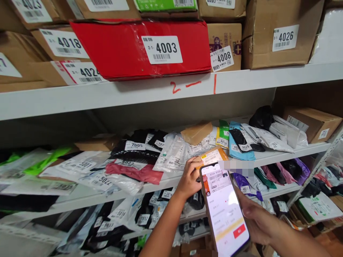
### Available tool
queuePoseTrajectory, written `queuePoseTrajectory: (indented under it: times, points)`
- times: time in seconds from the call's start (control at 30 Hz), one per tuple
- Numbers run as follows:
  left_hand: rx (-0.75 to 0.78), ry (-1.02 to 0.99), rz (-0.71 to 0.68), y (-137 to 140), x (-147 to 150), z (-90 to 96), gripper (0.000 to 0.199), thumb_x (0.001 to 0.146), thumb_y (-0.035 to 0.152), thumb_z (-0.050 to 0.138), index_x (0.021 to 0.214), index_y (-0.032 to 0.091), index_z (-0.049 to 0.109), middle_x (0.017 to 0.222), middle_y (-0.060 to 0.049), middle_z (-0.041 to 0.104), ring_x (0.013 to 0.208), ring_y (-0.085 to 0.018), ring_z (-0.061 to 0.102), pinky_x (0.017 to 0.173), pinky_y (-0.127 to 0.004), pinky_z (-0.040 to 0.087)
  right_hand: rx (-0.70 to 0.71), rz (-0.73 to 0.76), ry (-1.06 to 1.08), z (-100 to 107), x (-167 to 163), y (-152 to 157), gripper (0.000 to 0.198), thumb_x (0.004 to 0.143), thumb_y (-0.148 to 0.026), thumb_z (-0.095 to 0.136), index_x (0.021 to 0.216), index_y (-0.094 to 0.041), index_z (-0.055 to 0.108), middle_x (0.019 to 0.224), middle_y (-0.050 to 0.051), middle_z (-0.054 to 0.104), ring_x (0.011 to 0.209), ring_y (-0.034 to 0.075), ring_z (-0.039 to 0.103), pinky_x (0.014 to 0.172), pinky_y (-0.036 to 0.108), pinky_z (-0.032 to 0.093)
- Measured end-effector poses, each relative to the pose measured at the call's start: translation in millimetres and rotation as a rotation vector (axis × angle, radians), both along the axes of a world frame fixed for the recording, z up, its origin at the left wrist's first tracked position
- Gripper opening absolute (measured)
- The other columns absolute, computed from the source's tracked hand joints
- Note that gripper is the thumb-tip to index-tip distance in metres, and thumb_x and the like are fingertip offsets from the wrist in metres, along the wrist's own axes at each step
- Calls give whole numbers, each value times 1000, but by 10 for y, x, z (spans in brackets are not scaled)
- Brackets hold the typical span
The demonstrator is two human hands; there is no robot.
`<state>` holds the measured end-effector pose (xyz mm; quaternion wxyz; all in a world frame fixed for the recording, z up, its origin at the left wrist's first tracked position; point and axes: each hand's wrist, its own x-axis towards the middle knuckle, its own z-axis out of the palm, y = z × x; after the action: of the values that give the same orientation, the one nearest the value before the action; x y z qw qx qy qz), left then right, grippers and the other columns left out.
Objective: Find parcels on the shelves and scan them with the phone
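My left hand (189,179) is closed on a yellow-orange parcel (222,152) with a white shipping label, held just in front of the middle shelf. Nearer to me, my right hand (254,217) grips a smartphone (226,214) along its right side. The lit screen shows a picture of a label at the top, lines of text and a red button low down. The phone's top end overlaps the lower part of the parcel, so much of the parcel is hidden. Part of the view beside the phone is blurred out.
A white shelf edge (150,98) marked "2-1" in red runs above my hands. It carries a red box (120,50) labelled 4003 and several cartons. On the middle shelf lie bagged parcels (134,151), with a brown carton (314,123) at its right end. More parcels fill the lower shelves.
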<state>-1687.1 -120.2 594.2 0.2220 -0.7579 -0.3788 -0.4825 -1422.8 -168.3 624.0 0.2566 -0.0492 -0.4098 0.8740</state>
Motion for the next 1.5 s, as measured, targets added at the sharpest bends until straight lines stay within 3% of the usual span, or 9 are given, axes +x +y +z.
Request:
queuePoseTrajectory:
  times: [0.13,0.37,0.57,0.7,0.8,0.93,1.1,1.37,1.5]
  points:
    - [5,48,22,20,-10,2,36,73,13,68,105,26,54,115,-7,60,121,-30,55,97,-51,54,-60,-5,36,-75,-29,-24,67,70,-33,79,131,-24,53,110,5,72,99,23,67,88,34,47]
    - [80,66,8,145,-51,-86,36,76,18,73,102,25,50,113,-5,56,120,-27,54,97,-50,52,-100,-52,1,1,30,-12,77,58,-10,69,131,-28,52,116,2,69,104,24,65,89,36,48]
    - [-62,-34,-7,160,-52,-170,39,75,15,72,106,25,50,131,-11,48,128,-29,50,101,-53,50,154,-113,-105,-2,139,48,94,60,-12,66,146,-29,33,114,0,67,103,25,62,90,39,47]
    - [-89,-108,-46,192,-51,-180,38,76,21,72,109,24,53,147,-15,35,136,-34,44,103,-54,49,245,-128,-117,-53,234,97,94,71,-17,72,151,-29,23,104,1,68,83,20,66,67,29,54]
    - [-119,-117,-76,201,-62,-153,38,79,23,71,113,25,53,144,-13,42,133,-34,47,103,-56,48,279,-115,-77,-101,287,135,104,78,-22,75,155,-30,4,100,2,69,74,18,68,52,22,52]
    - [-155,-246,-203,162,-50,-102,43,79,23,73,116,26,52,137,-13,49,130,-30,50,105,-56,46,316,-179,-72,-141,299,170,114,83,-31,76,155,-31,-12,106,5,70,77,20,70,53,25,56]
    - [-206,-326,-386,80,14,-33,43,79,20,73,115,26,51,141,-14,46,136,-30,45,105,-53,47,300,-350,-80,-245,320,128,119,83,-31,78,154,-34,-17,114,8,70,77,21,71,56,28,59]
    - [-415,-277,-593,112,95,59,41,81,22,71,116,26,50,147,-16,41,135,-32,48,95,-47,55,151,-884,-151,-586,588,-186,126,76,-27,84,155,-34,-14,116,10,71,68,22,69,48,28,58]
    - [-415,-208,-700,222,249,124,42,80,19,70,117,27,50,146,-16,41,134,-31,48,99,-49,52,94,-1062,-201,-629,760,-321,126,73,-25,86,157,-35,-8,108,7,71,67,22,67,47,27,58]
